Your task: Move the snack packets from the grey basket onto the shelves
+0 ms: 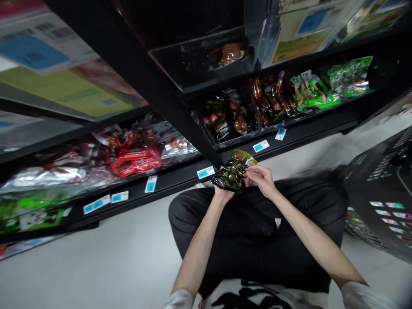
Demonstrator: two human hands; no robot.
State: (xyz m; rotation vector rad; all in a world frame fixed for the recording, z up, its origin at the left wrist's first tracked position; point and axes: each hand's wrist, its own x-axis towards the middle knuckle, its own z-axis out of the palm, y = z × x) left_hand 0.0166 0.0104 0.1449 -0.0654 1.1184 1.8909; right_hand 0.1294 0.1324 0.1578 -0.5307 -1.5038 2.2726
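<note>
Several dark snack packets (232, 175) with gold-green print lie bunched in my left hand (223, 194), above my bent knees. The palm supports them from below, and its fingers are mostly hidden under the packets. My right hand (260, 178) pinches the right side of the bunch, near a small white label. At the top of the bunch, one packet shows a yellow-green end. Just beyond my hands is the bottom shelf's front edge (244, 150), with price tags (205, 172) along it.
Vacuum-packed brown snacks (240, 121) and green packets (317, 91) fill the right shelf bin. Red packets (138, 156) lie in the left bin. A black shelf post (161, 90) divides them. A grey basket (380, 193) stands on the floor at right.
</note>
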